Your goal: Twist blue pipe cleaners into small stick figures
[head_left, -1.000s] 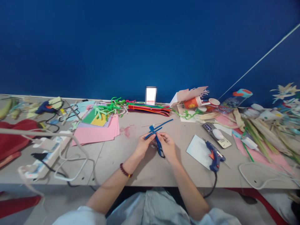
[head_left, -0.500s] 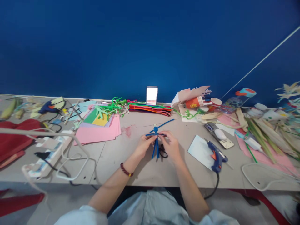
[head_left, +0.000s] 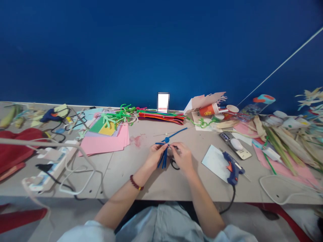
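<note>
A blue pipe-cleaner figure (head_left: 165,148) with a round twisted head is held over the tabletop between both hands. My left hand (head_left: 157,155) is shut on its strands, which hang down and slant left below the fingers. My right hand (head_left: 182,156) pinches the figure's short crosswise strand from the other side. One long blue strand (head_left: 178,133) runs up and right from the head. Black-handled scissors (head_left: 174,164) lie on the table just below my right hand, their blades hidden under it.
A blue glue gun (head_left: 233,169) rests on a white card to the right. Pink and coloured paper sheets (head_left: 103,143), green pipe-cleaner pieces, a bundle of pipe cleaners (head_left: 161,117), corn husks (head_left: 282,144), a power strip (head_left: 55,164) and cables crowd the table.
The figure's hanging strands have swung from straight down to slanting left. The left hand has moved slightly up, and both hands stay on the figure.
</note>
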Motion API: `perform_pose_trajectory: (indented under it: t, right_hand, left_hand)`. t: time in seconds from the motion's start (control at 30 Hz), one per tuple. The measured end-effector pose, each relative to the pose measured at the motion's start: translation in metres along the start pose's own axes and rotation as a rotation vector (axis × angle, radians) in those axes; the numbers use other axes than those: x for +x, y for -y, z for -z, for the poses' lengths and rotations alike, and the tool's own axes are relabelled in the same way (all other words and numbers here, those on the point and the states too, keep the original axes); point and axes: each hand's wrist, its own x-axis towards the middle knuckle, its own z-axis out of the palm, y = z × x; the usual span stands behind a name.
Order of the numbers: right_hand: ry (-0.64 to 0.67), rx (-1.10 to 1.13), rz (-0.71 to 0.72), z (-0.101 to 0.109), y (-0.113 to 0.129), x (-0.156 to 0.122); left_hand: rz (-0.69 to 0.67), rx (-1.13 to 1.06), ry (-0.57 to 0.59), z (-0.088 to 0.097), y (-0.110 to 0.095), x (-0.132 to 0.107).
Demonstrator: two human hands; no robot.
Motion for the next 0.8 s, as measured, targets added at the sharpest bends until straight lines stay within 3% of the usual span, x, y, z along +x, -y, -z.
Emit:
perform_pose_trajectory:
  t: [0.3, 0.8]
  right_hand:
    - [-0.04, 0.035, -0.052, -0.002, 0.009, -0.001]
    - [-0.089, -0.011, 0.034, -0.002, 0.01, 0.0]
  left_hand:
    - [0.003, -0.086, 0.006, -0.003, -0.001, -0.002]
    - [0.025, -0.117, 0.022, -0.006, -0.011, -0.005]
